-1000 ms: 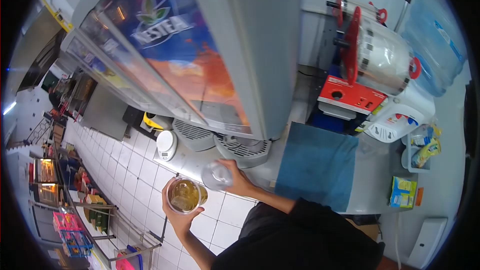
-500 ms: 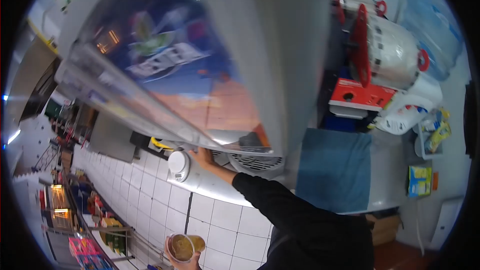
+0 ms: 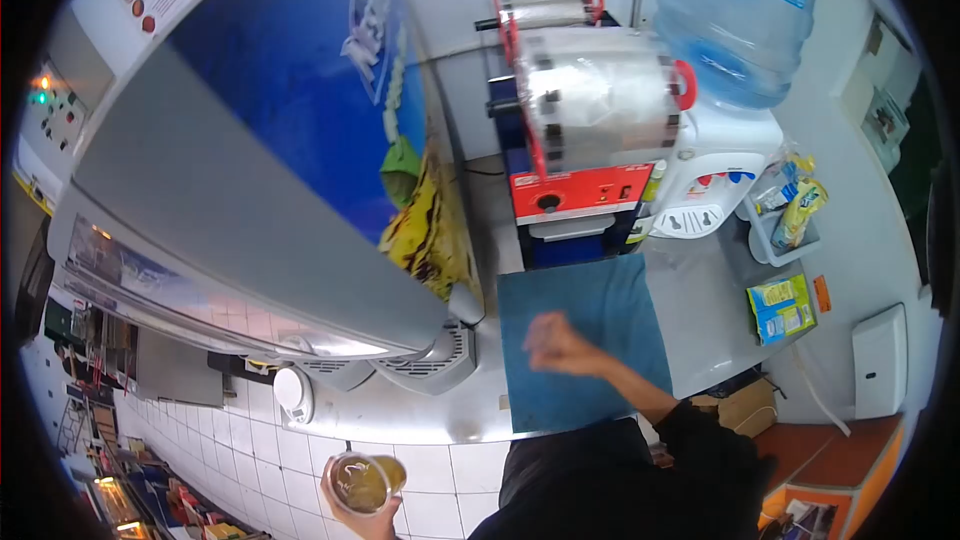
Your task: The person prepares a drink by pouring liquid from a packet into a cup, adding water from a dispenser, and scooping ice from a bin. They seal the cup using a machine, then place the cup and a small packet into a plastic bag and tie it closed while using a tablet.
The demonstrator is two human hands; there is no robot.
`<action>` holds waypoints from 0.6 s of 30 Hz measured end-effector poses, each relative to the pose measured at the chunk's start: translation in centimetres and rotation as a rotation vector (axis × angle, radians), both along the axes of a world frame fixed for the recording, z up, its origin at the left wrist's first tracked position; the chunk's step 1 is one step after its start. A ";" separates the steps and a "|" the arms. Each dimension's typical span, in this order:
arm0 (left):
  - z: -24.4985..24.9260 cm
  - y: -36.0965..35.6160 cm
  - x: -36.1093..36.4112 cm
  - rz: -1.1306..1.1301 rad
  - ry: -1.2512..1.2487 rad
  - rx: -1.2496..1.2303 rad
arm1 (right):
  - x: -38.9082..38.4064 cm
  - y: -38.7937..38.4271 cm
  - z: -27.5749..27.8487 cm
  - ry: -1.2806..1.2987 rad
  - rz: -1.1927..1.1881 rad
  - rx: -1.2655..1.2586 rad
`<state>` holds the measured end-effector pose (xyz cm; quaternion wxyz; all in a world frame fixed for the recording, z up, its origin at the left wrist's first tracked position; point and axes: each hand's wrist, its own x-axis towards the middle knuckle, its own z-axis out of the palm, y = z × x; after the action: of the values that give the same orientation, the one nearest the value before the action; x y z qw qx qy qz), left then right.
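Observation:
My left hand [image 3: 356,518] is wrapped around a clear plastic cup [image 3: 360,485] holding a yellowish-brown drink, at the bottom left above the tiled floor. The cup's round top faces me and its body tapers off to the right. My right hand [image 3: 562,345] is over a blue-green cloth [image 3: 625,300] spread on the metal counter. Motion blurs its fingers; they look partly curled, and I see no object in them. Beyond the cloth stands a red cup sealing machine [image 3: 585,192] with a large roll of clear film [image 3: 605,90].
Left of the cloth stands a tall drink dispenser [image 3: 250,170] with a drip tray [image 3: 430,360] below. A white kitchen scale [image 3: 293,393] sits near the counter's edge. A water dispenser [image 3: 720,165] with a large bottle, a small basket [image 3: 775,240] and a yellow-green packet [image 3: 782,308] are at the right.
My right hand has left the counter by the scale and drip tray and moved right, over the cloth. My view has swung right. The left hand still holds the cup.

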<state>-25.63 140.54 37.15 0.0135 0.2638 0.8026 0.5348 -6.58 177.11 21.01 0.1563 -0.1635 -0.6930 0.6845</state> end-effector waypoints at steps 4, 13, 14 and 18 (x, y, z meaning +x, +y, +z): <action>2.6 8.7 3.0 -0.099 -0.033 0.099 | -1.1 8.1 3.3 0.450 -0.779 -0.382; 2.2 22.3 8.0 -0.545 -0.147 0.208 | 3.9 3.9 3.8 0.475 -0.704 -0.686; 2.2 23.9 8.4 -0.536 -0.153 0.210 | 5.1 2.4 3.6 0.470 -0.651 -0.659; 1.5 30.6 9.7 -0.630 -0.151 0.306 | 9.1 -2.0 3.1 0.308 -0.433 -0.567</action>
<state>-15.94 171.13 38.68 0.1976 0.4570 0.5892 0.6363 2.50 175.13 24.11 0.3482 -0.2380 -0.3943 0.8165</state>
